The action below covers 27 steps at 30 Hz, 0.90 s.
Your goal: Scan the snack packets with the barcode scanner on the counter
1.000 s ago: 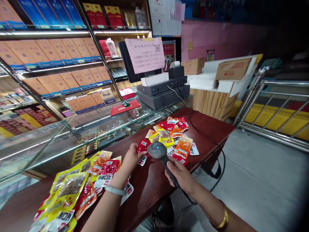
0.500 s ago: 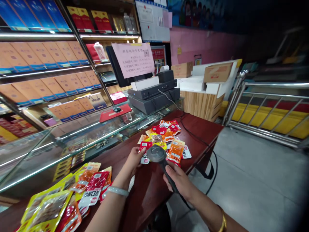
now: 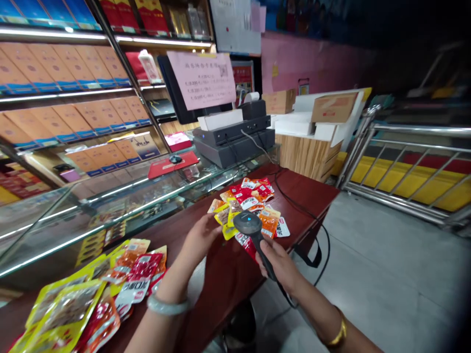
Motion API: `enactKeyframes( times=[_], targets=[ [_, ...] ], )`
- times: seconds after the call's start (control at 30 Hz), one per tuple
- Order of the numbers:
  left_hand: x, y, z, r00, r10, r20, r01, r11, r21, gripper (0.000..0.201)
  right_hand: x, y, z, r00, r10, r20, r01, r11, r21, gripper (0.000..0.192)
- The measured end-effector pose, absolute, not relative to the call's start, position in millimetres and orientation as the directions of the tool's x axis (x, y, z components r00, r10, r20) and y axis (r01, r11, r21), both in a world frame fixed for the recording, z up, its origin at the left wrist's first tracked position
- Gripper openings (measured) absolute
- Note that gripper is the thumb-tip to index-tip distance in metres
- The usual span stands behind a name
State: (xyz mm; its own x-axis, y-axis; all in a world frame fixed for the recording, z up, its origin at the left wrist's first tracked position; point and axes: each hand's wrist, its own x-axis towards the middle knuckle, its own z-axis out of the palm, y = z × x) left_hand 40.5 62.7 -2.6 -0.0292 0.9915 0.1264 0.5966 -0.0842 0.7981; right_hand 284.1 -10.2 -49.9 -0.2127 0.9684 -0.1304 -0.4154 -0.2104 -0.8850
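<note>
My right hand (image 3: 277,262) is wrapped round the handle of a dark grey barcode scanner (image 3: 247,223), with a small blue light on its head. The scanner is over the near side of a loose pile of snack packets (image 3: 253,193) on the dark red table. At the pile's left edge, my left hand (image 3: 202,238) pinches a yellow snack packet (image 3: 222,215); its fingertips are partly blurred. A red and white packet (image 3: 245,242) lies under the scanner, partly hidden. To the left of my left arm lies a second heap of yellow, red and orange packets (image 3: 128,274).
Along the table (image 3: 221,279) runs a glass display counter (image 3: 140,206) carrying a cash register (image 3: 235,144) and a screen with a pink notice (image 3: 204,81). The scanner's black cable (image 3: 327,255) hangs off the table's right edge. A metal railing (image 3: 405,171) stands at right.
My left hand has let go of the red packet and now grips a yellow one. The scanner has moved slightly right, and its blue light now shows. The view has shifted a little.
</note>
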Motion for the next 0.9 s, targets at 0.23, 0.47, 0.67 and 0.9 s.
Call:
enactKeyframes(
  times=[0.23,0.47,0.67,0.9],
  targets=[
    [-62,-84,5,-0.356,0.932,0.072,0.910,0.328,0.254,0.039,276,-30,-46,-0.407,0.900,-0.156,-0.298,-0.292,-0.909,0.056],
    [-47,-136,-21,-0.418,0.905,0.077,0.908,0.414,0.069,0.057,254,-61,-33,-0.650,0.738,-0.182,-0.097,-0.318,-0.943,0.061],
    [-18,-119,-24,-0.334,0.922,0.196,0.924,0.361,-0.124,0.045,232,-76,-35,-0.737,0.655,-0.165,-0.019,-0.263,-0.964,0.067],
    [-21,-107,-34,-0.356,0.929,0.107,0.926,0.335,0.175,0.036,237,-77,-42,-0.699,0.692,-0.180,-0.010,-0.261,-0.965,0.068]
  ],
)
